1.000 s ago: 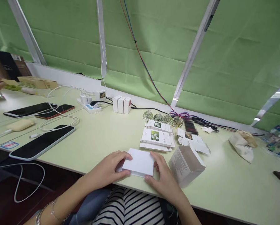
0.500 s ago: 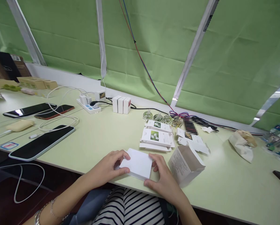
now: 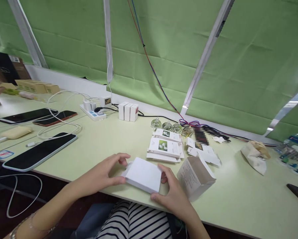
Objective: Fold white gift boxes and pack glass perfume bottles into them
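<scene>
White box at the table's near edge, right hand grasping it, left hand loose beside it.
White box (image 3: 144,174) lies on the table (image 3: 101,142), plain face up. Right hand (image 3: 172,187): thumb and fingers pinch its right end. Left hand (image 3: 107,171): fingers apart and lightly curled, thumb tip just beside the left end; contact cannot be told. Open carton (image 3: 196,177) stands just right of the right hand; flattened cartons (image 3: 163,146) lie behind the box, glass ornaments (image 3: 167,126) beyond them.
</scene>
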The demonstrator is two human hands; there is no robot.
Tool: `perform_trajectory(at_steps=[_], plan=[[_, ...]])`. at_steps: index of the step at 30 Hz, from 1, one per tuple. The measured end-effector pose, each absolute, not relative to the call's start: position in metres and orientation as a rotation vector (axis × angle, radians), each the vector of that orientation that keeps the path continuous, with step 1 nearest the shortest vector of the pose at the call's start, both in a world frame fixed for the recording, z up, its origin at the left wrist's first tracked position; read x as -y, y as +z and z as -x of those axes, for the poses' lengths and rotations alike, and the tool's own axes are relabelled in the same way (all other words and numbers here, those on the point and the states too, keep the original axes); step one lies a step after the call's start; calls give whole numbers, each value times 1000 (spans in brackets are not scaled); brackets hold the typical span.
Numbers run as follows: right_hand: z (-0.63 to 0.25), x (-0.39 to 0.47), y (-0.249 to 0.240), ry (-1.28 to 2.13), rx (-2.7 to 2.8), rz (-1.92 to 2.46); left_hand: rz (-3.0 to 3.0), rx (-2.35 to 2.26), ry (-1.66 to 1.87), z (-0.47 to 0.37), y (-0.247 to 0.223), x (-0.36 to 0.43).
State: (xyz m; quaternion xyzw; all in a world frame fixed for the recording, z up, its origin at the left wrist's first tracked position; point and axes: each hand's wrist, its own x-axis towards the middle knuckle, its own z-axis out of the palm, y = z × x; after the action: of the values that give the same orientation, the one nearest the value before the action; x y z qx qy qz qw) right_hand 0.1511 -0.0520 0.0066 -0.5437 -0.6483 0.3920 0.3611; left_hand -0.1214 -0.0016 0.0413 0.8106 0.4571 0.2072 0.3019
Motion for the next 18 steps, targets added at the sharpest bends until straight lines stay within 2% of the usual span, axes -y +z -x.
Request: perform_trajectory(at_steps=[4, 8, 12, 18], plan=[[-148, 50, 1, 1245, 1361, 1107, -1994, -1236, 645, 129, 47, -1], [-136, 51, -2, 1374, 1217, 801, -1785, -874, 729, 101, 31, 11], [-130, 54, -1, 1406, 1251, 785, -1559, -660, 784, 68, 9, 28], [-132, 56, 1, 1355, 1398, 910, -1576, -782, 689, 61, 11, 37]])
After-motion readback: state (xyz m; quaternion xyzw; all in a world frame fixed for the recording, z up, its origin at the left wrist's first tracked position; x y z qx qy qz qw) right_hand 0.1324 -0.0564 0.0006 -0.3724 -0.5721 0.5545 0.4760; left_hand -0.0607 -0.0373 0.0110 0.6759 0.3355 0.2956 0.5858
